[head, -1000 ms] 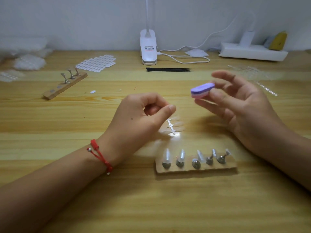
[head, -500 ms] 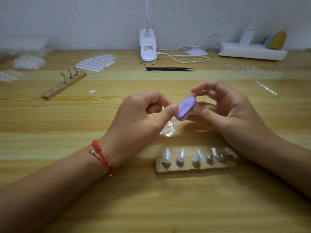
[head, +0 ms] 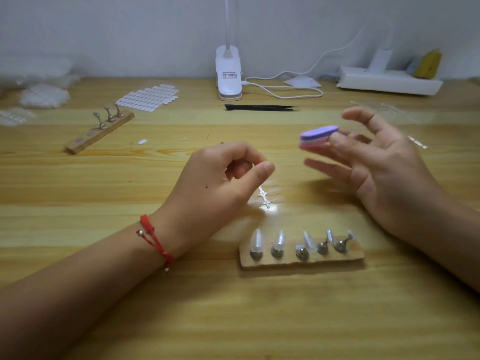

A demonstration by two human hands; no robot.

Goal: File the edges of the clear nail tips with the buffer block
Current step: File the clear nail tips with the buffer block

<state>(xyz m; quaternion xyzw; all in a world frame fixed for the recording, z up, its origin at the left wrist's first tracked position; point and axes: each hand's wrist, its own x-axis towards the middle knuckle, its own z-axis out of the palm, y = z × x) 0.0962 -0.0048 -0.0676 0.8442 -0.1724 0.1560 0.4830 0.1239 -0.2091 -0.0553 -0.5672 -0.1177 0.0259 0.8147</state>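
The purple-and-pink buffer block (head: 318,137) is pinched at one end by the raised right hand (head: 384,175), apart from the left hand (head: 220,185), whose thumb and forefinger pinch a clear nail tip strip (head: 263,197) over the bench (head: 104,178), just behind a wooden holder (head: 301,261) carrying five clear nail tips (head: 256,241).

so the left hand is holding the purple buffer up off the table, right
Not the left. The head view shows the buffer held up off the table by the right hand. The left hand instead pinches a clear tip strip.
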